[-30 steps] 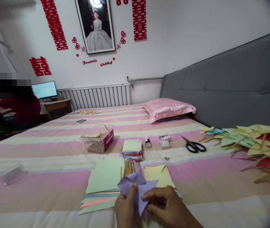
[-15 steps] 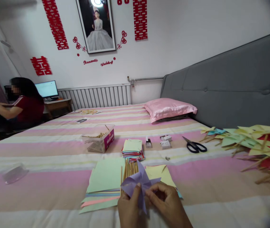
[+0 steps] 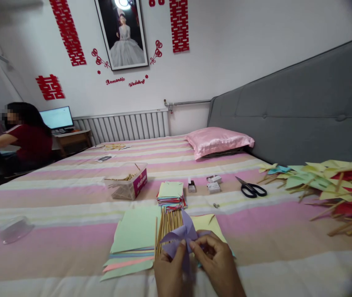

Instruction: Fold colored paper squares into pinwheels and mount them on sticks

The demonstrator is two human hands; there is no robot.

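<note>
A purple paper pinwheel (image 3: pixel 176 234) is held between my two hands, its blades folded in toward the middle. My left hand (image 3: pixel 170 268) pinches it from the left, thumb near the centre. The thumb and fingers of my right hand (image 3: pixel 214 258) close on its right side by the centre; whether they also hold a pin is too small to tell. Right behind the pinwheel lies a row of thin wooden sticks (image 3: pixel 170 220). Left of the sticks is a stack of pale green and other coloured paper sheets (image 3: pixel 137 231), and to the right a pile of cut yellow squares (image 3: pixel 209 225).
Beyond are a smaller paper stack (image 3: pixel 170 190), a clear box of sticks (image 3: pixel 126 183), small boxes (image 3: pixel 213 187), metal bits (image 3: pixel 216 205) and scissors (image 3: pixel 251 189). Finished pinwheels (image 3: pixel 327 181) pile up at right. A clear lid (image 3: pixel 15 230) lies left. A person (image 3: pixel 33 136) sits far left.
My right hand has shifted slightly against the pinwheel's centre, and the pinwheel has tilted a little. The whole view has moved slightly. Both hands keep hold.
</note>
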